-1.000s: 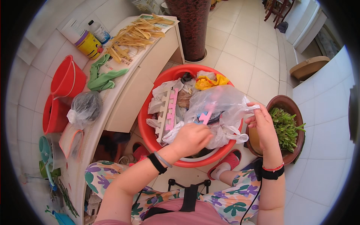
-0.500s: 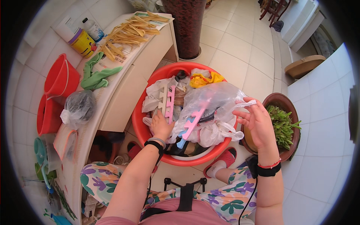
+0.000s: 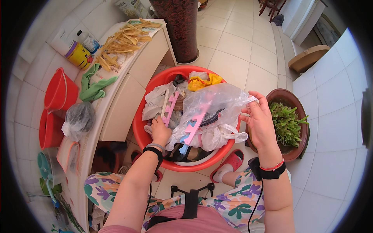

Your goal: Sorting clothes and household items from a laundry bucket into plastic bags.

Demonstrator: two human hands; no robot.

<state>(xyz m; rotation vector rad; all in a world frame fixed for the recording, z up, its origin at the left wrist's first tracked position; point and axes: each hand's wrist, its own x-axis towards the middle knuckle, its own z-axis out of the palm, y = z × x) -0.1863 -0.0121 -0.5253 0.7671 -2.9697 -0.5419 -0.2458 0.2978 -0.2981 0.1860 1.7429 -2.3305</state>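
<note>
Left hand (image 3: 160,131) dips into the red basin (image 3: 140,132), fingers curled on the pink clothes-peg rack (image 3: 170,108), whose long axis runs toward one o'clock. Right hand (image 3: 261,123) pinches the clear plastic bag (image 3: 217,101) at three o'clock.

Views: you have one view only, the head camera, so no second view shares any part of the scene.
Position: it sits on your head, above your lap.
Direction: it looks steeply down; your forearms enter from the lower edge.
Centre: the red basin (image 3: 144,136) fills the middle, close below you.
Left edge: the white counter (image 3: 116,87) curves along your left.
Right edge: the brown plant pot (image 3: 299,153) sits at your right.
Top: tiled floor (image 3: 233,46) runs away ahead.
Distortion: fisheye bends straight edges near the rim.
</note>
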